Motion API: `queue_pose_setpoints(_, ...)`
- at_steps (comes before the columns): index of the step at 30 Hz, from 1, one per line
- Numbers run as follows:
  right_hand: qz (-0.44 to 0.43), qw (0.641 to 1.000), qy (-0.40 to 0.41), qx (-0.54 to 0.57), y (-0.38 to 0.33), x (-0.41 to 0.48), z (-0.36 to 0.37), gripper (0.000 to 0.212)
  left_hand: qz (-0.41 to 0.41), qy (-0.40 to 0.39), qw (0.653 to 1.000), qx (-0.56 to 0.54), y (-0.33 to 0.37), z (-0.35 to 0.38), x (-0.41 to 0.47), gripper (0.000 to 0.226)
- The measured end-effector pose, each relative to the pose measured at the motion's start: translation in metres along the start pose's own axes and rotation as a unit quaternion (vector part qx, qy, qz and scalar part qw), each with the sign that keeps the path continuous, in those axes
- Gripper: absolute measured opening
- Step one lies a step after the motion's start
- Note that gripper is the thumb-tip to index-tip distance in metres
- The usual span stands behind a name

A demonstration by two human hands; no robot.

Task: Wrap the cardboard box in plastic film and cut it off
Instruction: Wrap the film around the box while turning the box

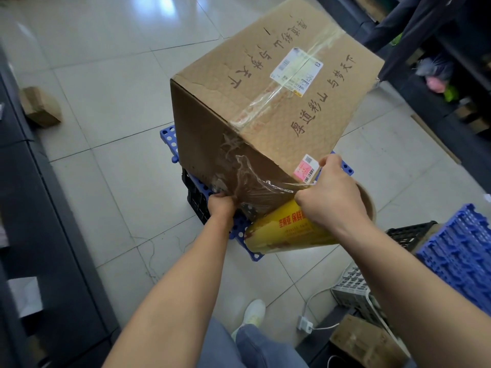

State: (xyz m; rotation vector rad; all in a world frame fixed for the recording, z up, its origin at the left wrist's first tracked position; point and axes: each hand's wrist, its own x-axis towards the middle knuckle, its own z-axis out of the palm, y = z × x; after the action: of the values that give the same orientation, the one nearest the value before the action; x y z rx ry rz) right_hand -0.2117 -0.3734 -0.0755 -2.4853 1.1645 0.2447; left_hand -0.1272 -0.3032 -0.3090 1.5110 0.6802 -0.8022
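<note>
Left hand (221, 205), fingers curled, pinched the free end of the plastic film (255, 179) against the low near-left corner of the cardboard box (265, 102). Right hand (333, 197) was closed round the upper end of the film roll (284, 231), a yellow-labelled tube with red print held slanting just near of the box; its thumb reached up to the box's near-right edge. A crumpled clear sheet of film stretched between the two hands, across the lower part of the box's near face. The box stood on a blue perforated panel (168, 136) laid over a black crate (196, 197), its taped top bearing black characters and a white shipping label (296, 70). All this rested on a pale tiled floor (106, 75). A small cardboard piece (39, 107) lay at far left, ribbed blue pallets (462, 251) leaned at near right, and a white shoe (253, 314) and a white plug adapter (305, 324) with its cable showed nearest the onlooker.
</note>
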Motion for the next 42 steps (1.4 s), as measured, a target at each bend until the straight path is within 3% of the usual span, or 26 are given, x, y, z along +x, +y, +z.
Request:
queue_pose_setpoints(1, -0.001, 1.000, -0.001, 0.000, 0.000, 0.000, 0.000, 0.049, -0.005, -0.029, 0.999, -0.023, -0.001, -0.002, -0.001, 0.008)
queue_pose_setpoints(4, -0.004, 1.000, -0.003, -0.003, 0.000, 0.001, 0.000, 0.049, 0.007, -0.072, 0.997, -0.030, -0.002, -0.009, -0.006, 0.047)
queue_pose_setpoints(5, -0.003, 1.000, -0.004, -0.003, 0.000, 0.001, 0.000, 0.049, 0.018, -0.077, 0.997, -0.016, 0.001, -0.009, -0.009, 0.049)
queue_pose_setpoints(11, -0.006, 1.000, -0.006, 0.003, 0.002, 0.002, 0.000, 0.050, 0.086, -0.030, 0.995, 0.041, 0.026, -0.015, -0.032, 0.016)
queue_pose_setpoints(16, -0.013, 1.000, -0.007, 0.012, 0.002, 0.000, -0.002, 0.053, 0.190, -0.135, 0.971, 0.044, 0.049, -0.022, -0.067, 0.013)
queue_pose_setpoints(19, -0.017, 1.000, -0.013, 0.019, 0.001, -0.002, -0.004, 0.054, 0.214, -0.087, 0.972, 0.039, 0.052, -0.024, -0.075, 0.023)
queue_pose_setpoints(25, -0.017, 1.000, -0.016, 0.013, 0.000, -0.004, -0.007, 0.051, 0.242, -0.091, 0.965, 0.033, 0.066, -0.021, -0.090, 0.022)
queue_pose_setpoints(31, -0.015, 1.000, -0.018, 0.011, 0.000, -0.005, -0.007, 0.050, 0.213, -0.103, 0.972, -0.004, 0.074, -0.025, -0.091, 0.021)
queue_pose_setpoints(39, -0.015, 0.999, -0.026, 0.016, 0.002, -0.002, -0.007, 0.050, 0.139, -0.100, 0.964, -0.205, 0.075, -0.031, -0.096, 0.016)
queue_pose_setpoints(42, -0.016, 0.999, -0.025, 0.021, 0.002, -0.003, -0.007, 0.050, 0.127, -0.112, 0.971, -0.170, 0.062, -0.033, -0.096, 0.016)
